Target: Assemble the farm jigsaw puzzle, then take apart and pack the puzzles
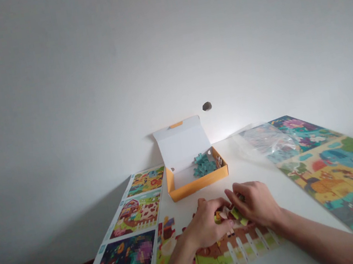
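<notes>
My left hand [206, 226] and my right hand [255, 203] meet over the top edge of a part-built farm jigsaw [229, 253] on the white table [252, 169]. Both hands have their fingers curled, pinching small puzzle pieces [227, 214] between them. The pieces are green, yellow and pinkish. Which hand holds which piece is hard to tell, as the fingers overlap. An open orange box [197, 177] with a white raised lid stands just beyond the hands, with several teal puzzle pieces [204, 164] inside.
A sheet of picture cards [138, 227] lies at the left. A large finished colourful puzzle [344, 172] covers the right side, with a clear plastic bag [261, 141] at its far end. A white wall rises behind the table.
</notes>
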{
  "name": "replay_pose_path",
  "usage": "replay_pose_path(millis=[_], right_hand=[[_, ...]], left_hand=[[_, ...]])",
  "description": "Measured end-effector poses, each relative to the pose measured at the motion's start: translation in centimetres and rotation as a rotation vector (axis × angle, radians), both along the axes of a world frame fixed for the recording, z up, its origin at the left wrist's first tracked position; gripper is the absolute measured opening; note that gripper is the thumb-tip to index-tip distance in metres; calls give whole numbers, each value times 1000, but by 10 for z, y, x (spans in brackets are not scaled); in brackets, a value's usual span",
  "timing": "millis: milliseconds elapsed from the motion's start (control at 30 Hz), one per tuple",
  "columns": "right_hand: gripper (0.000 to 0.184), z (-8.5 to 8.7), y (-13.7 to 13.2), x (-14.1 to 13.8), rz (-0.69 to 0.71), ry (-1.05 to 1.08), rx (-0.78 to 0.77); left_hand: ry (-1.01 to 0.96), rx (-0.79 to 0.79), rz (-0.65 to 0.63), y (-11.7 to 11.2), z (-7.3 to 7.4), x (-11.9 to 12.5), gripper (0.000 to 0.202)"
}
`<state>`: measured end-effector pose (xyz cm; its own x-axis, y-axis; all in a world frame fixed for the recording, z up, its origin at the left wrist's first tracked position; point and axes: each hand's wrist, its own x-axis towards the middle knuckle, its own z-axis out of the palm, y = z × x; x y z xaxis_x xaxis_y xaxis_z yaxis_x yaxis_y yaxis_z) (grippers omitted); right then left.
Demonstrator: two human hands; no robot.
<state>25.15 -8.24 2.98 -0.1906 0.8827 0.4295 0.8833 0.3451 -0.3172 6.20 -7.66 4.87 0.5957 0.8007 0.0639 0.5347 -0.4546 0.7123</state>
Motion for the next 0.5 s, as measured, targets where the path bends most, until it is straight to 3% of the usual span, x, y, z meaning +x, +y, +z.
replay_pose_path(millis=[167,367,500], right_hand=[[43,4,0,3,-66,-16,181],[49,6,7,12,41,265,-165],[50,6,4,6,106,117,-67]], left_hand=[[33,67,19,-1,-3,4,16],[48,83,30,-2,-9,1,20],[21,93,8,-1,-11,3,13]])
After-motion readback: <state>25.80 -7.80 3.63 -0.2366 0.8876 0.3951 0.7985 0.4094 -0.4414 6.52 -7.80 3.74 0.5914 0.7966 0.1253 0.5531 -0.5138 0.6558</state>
